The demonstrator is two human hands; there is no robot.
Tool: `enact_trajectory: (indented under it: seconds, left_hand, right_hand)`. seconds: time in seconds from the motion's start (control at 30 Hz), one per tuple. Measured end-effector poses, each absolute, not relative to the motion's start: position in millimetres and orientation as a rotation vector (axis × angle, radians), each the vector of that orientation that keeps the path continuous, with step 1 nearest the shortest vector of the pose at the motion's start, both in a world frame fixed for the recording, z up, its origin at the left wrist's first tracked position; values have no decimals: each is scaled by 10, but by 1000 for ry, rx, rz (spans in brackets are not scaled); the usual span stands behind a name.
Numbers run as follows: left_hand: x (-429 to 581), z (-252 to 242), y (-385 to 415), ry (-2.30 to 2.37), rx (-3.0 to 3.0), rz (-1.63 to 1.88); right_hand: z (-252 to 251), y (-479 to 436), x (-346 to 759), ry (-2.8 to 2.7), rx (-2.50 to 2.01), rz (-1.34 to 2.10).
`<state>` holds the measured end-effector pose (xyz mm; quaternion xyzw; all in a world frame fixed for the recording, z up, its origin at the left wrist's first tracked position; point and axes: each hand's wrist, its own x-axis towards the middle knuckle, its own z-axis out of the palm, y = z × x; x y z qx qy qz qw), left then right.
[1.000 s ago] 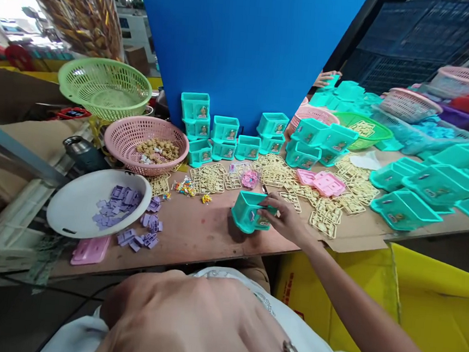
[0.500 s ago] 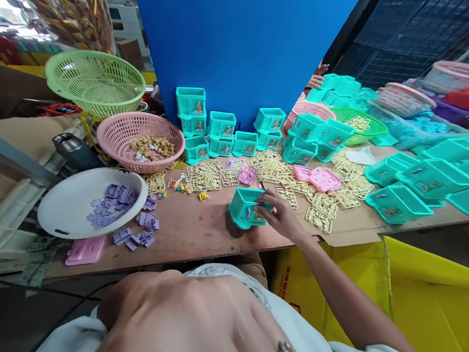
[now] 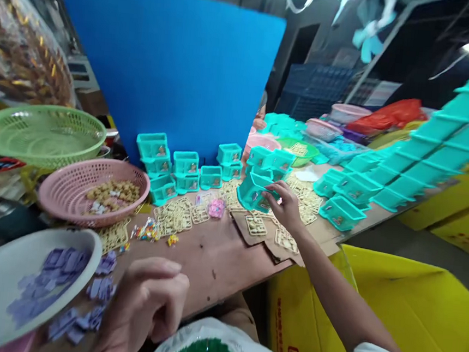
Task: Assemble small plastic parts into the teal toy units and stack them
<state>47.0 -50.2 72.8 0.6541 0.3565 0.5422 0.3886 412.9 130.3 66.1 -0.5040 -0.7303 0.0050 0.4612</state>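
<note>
My right hand [image 3: 284, 205] pinches a turquoise plastic box [image 3: 250, 195] by its right side. The box is tilted and held above the table, in front of other turquoise boxes. A small picture marking shows on its front. My left hand [image 3: 147, 302] is low in the view, over the near left part of the table. Its fingers are curled in, and nothing shows in them. Purple plastic parts [image 3: 102, 287] lie just left of it, beside a white bowl [image 3: 92, 251] with more purple parts.
Stacked turquoise boxes [image 3: 188, 164] stand along a blue panel [image 3: 165, 71]; more rise at right [image 3: 421, 154]. Cream part frames [image 3: 175, 217] cover the table's middle. A pink basket [image 3: 58, 193] holds tan pieces; a green basket [image 3: 43, 132] sits behind. Yellow cartons [image 3: 404, 306] stand at the near right.
My right hand has lifted the turquoise box off the table toward the stacks. My left hand has come down from close to the camera to above the table. The view has turned right.
</note>
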Motion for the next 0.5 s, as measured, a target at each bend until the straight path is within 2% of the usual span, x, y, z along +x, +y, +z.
enact_trajectory:
  seconds: [0.1,0.33,0.5]
  left_hand:
    - [622,513,-275,871,1560,1323]
    - [744,-297,-135,1309,1541,1217]
    - [785,-519,-54,1417,1621,1222]
  right_hand:
    - [729,1777,4408,-1660,-1270,-127]
    - [682,2646,4538,-1590,-1180,-205]
    - [749,3009,4297,-1727,-1073,-184]
